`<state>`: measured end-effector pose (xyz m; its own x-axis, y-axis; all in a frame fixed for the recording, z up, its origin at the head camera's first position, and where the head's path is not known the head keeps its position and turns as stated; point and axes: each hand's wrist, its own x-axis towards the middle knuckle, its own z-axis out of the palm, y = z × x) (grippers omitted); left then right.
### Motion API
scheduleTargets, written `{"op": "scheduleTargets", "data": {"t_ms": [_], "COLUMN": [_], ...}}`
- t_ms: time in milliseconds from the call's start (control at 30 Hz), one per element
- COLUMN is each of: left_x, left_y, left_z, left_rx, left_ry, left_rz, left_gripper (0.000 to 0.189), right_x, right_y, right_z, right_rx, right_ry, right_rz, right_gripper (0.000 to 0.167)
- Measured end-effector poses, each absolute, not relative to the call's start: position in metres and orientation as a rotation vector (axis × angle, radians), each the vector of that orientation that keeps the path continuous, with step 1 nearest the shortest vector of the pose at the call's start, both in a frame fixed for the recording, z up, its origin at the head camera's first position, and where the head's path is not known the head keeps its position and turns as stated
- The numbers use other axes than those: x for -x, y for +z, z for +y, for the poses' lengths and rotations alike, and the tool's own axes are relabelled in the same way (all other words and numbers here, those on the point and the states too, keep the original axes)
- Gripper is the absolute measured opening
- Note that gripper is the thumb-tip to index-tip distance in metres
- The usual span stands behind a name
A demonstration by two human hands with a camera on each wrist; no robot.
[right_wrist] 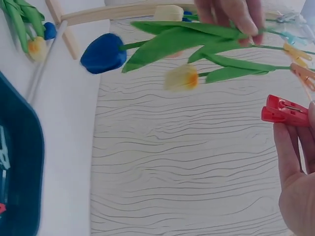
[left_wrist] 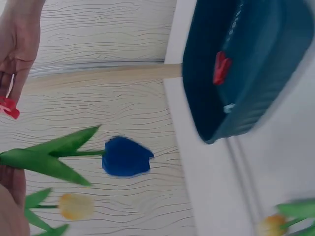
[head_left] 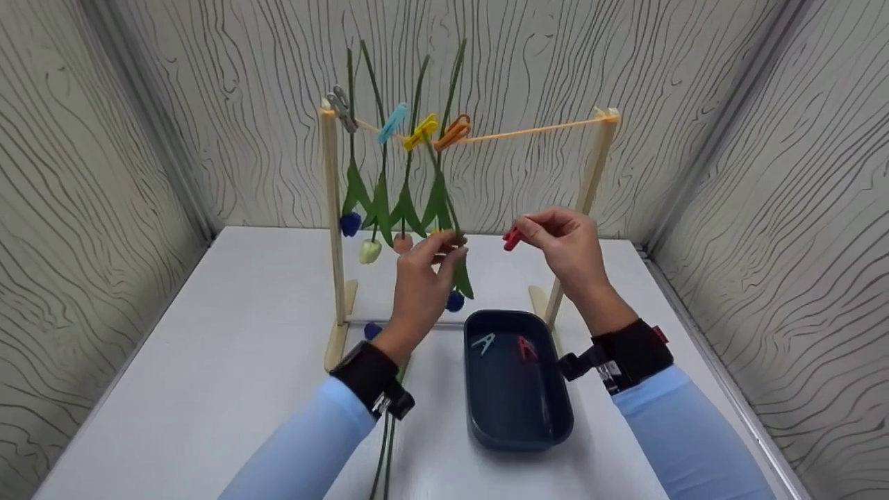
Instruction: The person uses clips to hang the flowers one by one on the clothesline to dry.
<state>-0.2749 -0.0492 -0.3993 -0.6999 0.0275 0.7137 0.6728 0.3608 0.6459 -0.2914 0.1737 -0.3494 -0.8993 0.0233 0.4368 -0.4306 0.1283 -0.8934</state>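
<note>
My left hand [head_left: 422,281] pinches the stem of a blue artificial tulip [left_wrist: 127,156], whose bloom points down and whose stem rises in front of the cord. To the right, my right hand [head_left: 571,253] pinches a red clothespin [right_wrist: 285,110] between thumb and fingers, apart from the cord [head_left: 535,130]. Several tulips hang bloom-down from the cord's left half, held by a grey clothespin [head_left: 340,110], a light blue clothespin [head_left: 392,123], a yellow clothespin [head_left: 421,132] and an orange clothespin [head_left: 453,132].
A dark blue tub [head_left: 519,441] stands below my hands with a pale clothespin [head_left: 484,343] and a red clothespin [left_wrist: 222,68] inside. Two wooden posts [head_left: 594,167] carry the cord. More tulips [head_left: 373,331] lie on the white table [head_left: 229,333], partly under my left arm.
</note>
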Motion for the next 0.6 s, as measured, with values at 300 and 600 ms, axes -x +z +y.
{"op": "scheduleTargets", "data": {"t_ms": [300, 600], "left_x": [0.298, 0.313], "left_y": [-0.346, -0.317], "left_z": [-0.033, -0.027], "left_rx": [0.584, 0.544], "left_ry": [-1.343, -1.379], "left_rz": [-2.091, -2.175], "left_gripper": [0.031, 0.037], "right_x": [0.295, 0.304], "right_y": [-0.296, -0.260], "right_z": [0.163, 0.160], "right_rx": [-0.358, -0.320], "right_ry": [1.773, 1.831], "right_rz": [-1.946, -1.851], "right_gripper": [0.021, 0.020]}}
